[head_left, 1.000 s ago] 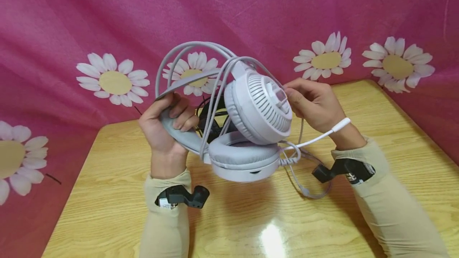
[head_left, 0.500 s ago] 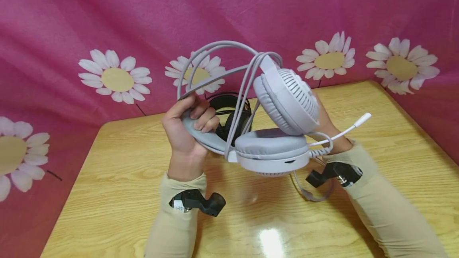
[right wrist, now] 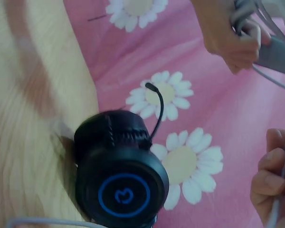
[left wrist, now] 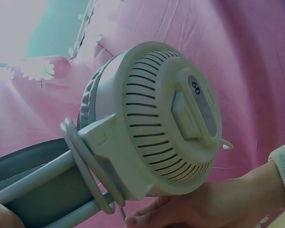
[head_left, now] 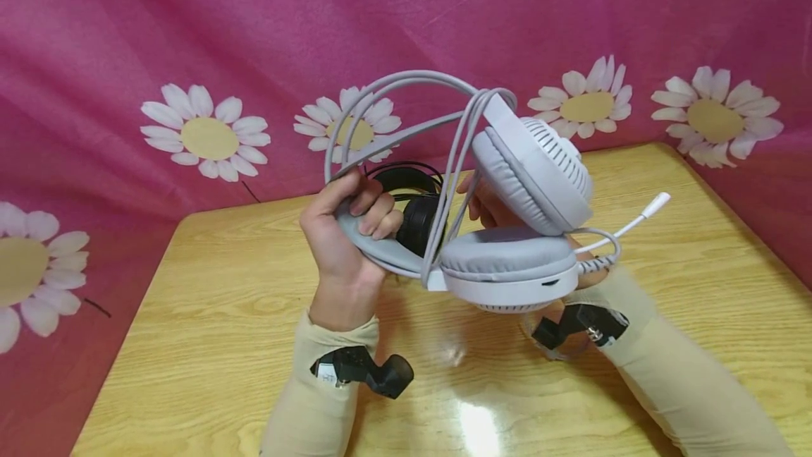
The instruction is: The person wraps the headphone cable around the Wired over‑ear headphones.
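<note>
My left hand grips the headband of a white headset, with its fingers curled round the grey padding. Held up over the table, the headset has its ear cups at the right and a thin boom microphone sticking out. Several turns of grey cable wrap the headband near the cups. Behind the ear cups is my right hand, partly hidden in the head view. The right wrist view shows its curled fingers pinching a strand of the cable.
A black headset stands at the back of the wooden table, seen behind the white one. A loop of cable hangs low near the right wrist. Behind the table hangs a pink cloth with daisies.
The white headset has moved to the right in my left hand. My right hand has gone from the ear cup's outer side to behind the headset, towards the left, with the cable.
</note>
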Tool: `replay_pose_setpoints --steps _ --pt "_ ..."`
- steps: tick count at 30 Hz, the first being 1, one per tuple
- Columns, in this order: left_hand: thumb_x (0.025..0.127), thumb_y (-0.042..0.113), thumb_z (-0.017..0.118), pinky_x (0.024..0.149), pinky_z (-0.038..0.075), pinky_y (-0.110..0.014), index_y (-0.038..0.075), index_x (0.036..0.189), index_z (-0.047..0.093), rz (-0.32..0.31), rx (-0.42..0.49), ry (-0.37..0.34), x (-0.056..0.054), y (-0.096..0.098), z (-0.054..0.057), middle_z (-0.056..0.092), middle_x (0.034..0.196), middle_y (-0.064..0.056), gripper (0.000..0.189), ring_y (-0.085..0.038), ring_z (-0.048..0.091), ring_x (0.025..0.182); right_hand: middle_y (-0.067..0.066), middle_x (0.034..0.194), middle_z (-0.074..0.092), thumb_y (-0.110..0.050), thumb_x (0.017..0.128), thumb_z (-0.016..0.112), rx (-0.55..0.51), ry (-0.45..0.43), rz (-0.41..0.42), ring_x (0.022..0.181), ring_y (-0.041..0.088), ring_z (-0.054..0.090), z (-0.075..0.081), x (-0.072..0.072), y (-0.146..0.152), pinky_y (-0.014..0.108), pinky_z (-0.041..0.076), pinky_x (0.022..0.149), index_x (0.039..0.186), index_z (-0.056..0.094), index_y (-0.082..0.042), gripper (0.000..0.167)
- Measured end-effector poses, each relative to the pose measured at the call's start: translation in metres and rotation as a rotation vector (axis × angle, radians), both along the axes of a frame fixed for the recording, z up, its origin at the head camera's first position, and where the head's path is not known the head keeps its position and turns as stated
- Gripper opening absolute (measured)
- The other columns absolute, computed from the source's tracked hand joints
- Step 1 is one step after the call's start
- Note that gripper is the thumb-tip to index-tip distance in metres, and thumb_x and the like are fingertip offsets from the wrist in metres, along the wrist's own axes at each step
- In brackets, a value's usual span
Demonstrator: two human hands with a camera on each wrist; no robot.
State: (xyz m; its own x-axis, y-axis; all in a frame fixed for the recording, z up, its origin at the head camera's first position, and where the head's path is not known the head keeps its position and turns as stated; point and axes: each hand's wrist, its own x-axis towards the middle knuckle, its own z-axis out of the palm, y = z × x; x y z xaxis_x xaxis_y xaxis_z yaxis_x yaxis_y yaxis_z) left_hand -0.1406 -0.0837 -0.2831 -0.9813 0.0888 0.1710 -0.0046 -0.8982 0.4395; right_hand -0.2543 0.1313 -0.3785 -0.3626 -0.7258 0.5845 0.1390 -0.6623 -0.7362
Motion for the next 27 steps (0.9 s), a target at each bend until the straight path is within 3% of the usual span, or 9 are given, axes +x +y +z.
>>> replay_pose_setpoints --steps 2,5,7,9,10,14,17,20,27 --pt "0.099 0.011 0.042 0.049 0.015 -0.016 0.017 0.062 0.037 0.022 -0.001 -0.008 0.001 0.000 0.002 0.022 0.062 0.007 0.037 -0.006 0.019 0.045 -0.007 0.093 0.078 -0.027 0.108 0.052 0.047 0.038 -0.193 0.049 0.007 0.039 0.005 0.009 -0.003 0.021 0.021 0.042 0.118 0.072 -0.015 0.025" --pt "0.101 0.011 0.037 0.048 0.016 -0.016 0.017 0.062 0.037 0.046 -0.002 -0.018 0.002 0.001 0.003 0.023 0.062 0.007 0.039 -0.005 0.024 0.043 0.001 0.101 0.079 -0.024 0.109 0.050 -0.072 0.055 -0.104 0.071 0.006 0.067 0.008 0.008 -0.010 0.013 0.048 0.060 0.124 0.069 -0.006 0.031" --pt "0.100 0.011 0.039 0.048 0.015 -0.016 0.017 0.063 0.037 0.052 -0.002 -0.019 0.002 0.001 0.003 0.023 0.062 0.007 0.038 -0.005 0.024 0.043 0.013 0.114 0.078 -0.020 0.109 0.046 -0.224 0.082 0.094 0.101 0.014 0.076 0.009 0.002 -0.017 0.020 0.058 0.088 0.133 0.062 0.005 0.038" --pt "0.097 0.010 0.045 0.049 0.015 -0.016 0.017 0.063 0.038 0.057 0.000 -0.017 0.002 0.001 0.003 0.024 0.062 0.008 0.036 -0.005 0.021 0.044 0.023 0.125 0.072 -0.009 0.107 0.040 -0.348 0.029 0.309 0.119 0.027 0.071 0.007 0.003 -0.022 0.031 0.057 0.102 0.140 0.050 0.014 0.041" --pt "0.096 0.010 0.047 0.049 0.015 -0.016 0.017 0.063 0.038 0.059 0.002 -0.016 0.002 0.001 0.003 0.024 0.062 0.008 0.035 -0.005 0.020 0.044 0.024 0.125 0.071 -0.008 0.107 0.041 -0.375 -0.020 0.286 0.121 0.029 0.070 0.007 0.011 -0.023 0.033 0.056 0.104 0.139 0.051 0.013 0.040" --pt "0.097 0.009 0.044 0.048 0.015 -0.016 0.017 0.063 0.038 0.079 0.001 -0.012 0.002 0.001 0.003 0.025 0.061 0.008 0.036 -0.006 0.018 0.045 0.007 0.128 0.072 -0.007 0.106 0.047 -0.254 -0.095 -0.146 0.123 0.016 0.067 0.010 0.064 -0.014 0.024 0.050 0.107 0.139 0.055 -0.001 0.035" --pt "0.100 0.009 0.037 0.048 0.015 -0.017 0.018 0.063 0.037 0.099 0.003 -0.008 0.002 0.000 0.004 0.023 0.061 0.008 0.038 -0.006 0.018 0.046 0.001 0.140 0.065 -0.012 0.110 0.043 -0.203 -0.105 -0.180 0.135 0.012 0.058 0.009 0.081 -0.008 0.018 0.041 0.115 0.148 0.049 -0.006 0.040" --pt "0.101 0.009 0.034 0.049 0.014 -0.017 0.018 0.062 0.036 0.114 0.012 -0.005 0.002 -0.001 0.004 0.020 0.062 0.007 0.040 -0.005 0.018 0.046 0.005 0.139 0.066 -0.010 0.112 0.030 -0.252 -0.196 -0.045 0.136 0.015 0.058 0.010 0.079 -0.011 0.018 0.040 0.116 0.147 0.050 -0.003 0.042" --pt "0.103 0.010 0.027 0.048 0.013 -0.017 0.017 0.065 0.040 0.125 0.048 -0.009 0.003 -0.003 0.005 0.021 0.061 0.007 0.041 -0.006 0.016 0.046 0.024 0.114 0.070 -0.017 0.110 0.045 -0.231 -1.121 0.692 0.105 0.027 0.068 0.038 0.085 -0.023 0.020 0.053 0.095 0.120 0.062 0.005 0.030"
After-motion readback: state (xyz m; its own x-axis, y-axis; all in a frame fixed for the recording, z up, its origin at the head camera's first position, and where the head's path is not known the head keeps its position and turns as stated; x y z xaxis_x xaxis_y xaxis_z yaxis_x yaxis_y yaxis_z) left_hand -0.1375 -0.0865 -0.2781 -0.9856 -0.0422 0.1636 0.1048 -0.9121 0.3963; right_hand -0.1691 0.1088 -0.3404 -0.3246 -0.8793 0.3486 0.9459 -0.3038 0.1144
